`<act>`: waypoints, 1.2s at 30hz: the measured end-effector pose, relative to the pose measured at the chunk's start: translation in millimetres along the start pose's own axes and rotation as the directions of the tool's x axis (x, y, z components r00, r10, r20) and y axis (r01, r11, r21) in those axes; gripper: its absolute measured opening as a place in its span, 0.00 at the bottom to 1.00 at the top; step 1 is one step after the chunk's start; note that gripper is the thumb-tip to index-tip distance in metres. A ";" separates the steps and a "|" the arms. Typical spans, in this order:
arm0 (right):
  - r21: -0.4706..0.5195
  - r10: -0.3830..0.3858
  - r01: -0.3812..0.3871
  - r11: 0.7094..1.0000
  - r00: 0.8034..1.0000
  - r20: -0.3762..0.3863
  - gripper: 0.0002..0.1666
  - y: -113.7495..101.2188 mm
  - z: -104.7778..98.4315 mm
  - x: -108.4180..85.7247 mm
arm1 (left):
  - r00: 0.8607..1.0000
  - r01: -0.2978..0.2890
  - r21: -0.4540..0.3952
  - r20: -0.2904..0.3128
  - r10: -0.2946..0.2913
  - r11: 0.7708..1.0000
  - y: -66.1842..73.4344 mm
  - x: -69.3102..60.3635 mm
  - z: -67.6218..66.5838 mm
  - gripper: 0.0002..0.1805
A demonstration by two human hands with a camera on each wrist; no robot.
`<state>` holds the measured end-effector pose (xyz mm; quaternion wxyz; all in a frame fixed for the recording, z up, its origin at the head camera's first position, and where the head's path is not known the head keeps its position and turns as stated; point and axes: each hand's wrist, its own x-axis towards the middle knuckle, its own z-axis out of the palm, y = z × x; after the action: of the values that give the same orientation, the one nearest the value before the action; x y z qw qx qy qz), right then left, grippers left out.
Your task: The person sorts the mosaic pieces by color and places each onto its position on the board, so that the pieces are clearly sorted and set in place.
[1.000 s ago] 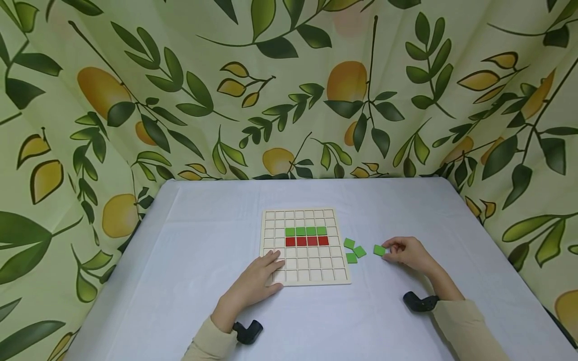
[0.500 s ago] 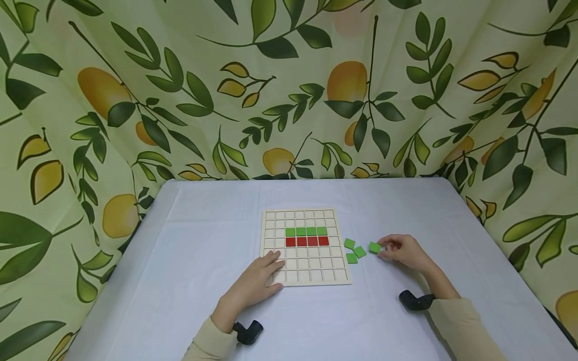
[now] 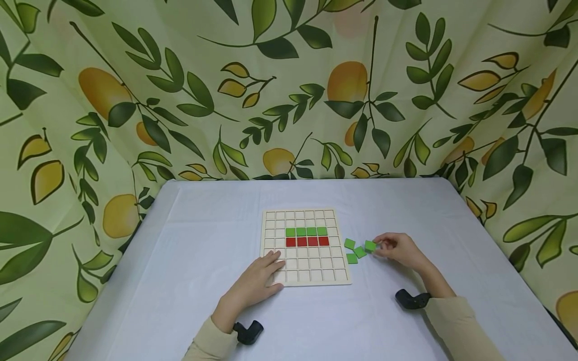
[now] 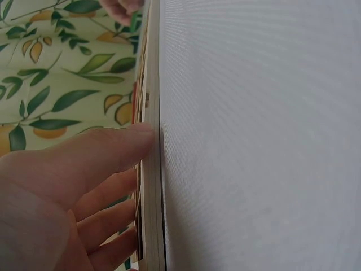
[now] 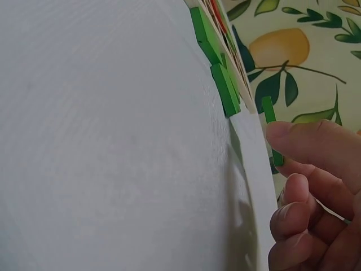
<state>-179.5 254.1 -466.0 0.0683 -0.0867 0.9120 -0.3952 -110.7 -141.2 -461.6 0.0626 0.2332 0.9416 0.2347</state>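
Observation:
A pale wooden grid board point(image 3: 316, 268) lies mid-table, with a row of green tiles point(image 3: 306, 231) directly behind a row of red tiles point(image 3: 307, 241). On its near left corner rests my left hand point(image 3: 257, 278), fingers spread; in the left wrist view the thumb point(image 4: 121, 144) lies along the board's edge. Between thumb and fingers, my right hand point(image 3: 402, 249) pinches a green square tile point(image 3: 370, 246). The right wrist view shows this pinched tile point(image 5: 273, 132) held off the cloth. Just left of it, several loose green tiles point(image 3: 351, 258) lie beside the board's right edge.
A white cloth point(image 3: 203, 225) covers the table. Behind and at both sides hangs a curtain point(image 3: 289, 90) printed with leaves and fruit. Black wrist devices point(image 3: 248, 332) sit at both wrists.
My right hand has moved left with the pinched green tile, toward the loose tiles and the board. My left hand has stayed in place.

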 end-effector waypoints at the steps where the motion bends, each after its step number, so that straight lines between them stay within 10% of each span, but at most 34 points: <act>1: 0.000 -0.003 0.003 1.000 1.000 0.002 0.17 -0.5 0.4 0.3 | 1.000 0.000 -0.002 0.000 0.000 1.000 0.0 -0.1 -0.1 0.30; 36: 0.050 -0.091 0.088 0.995 0.993 0.072 0.18 -24.3 26.4 12.7 | 1.000 0.006 0.002 0.005 -0.006 1.000 0.2 0.0 1.5 0.30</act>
<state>-184.2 216.3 -466.9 0.0865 -0.1405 0.8944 -0.4157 -110.3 -140.4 -462.9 0.0653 0.2310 0.9423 0.2332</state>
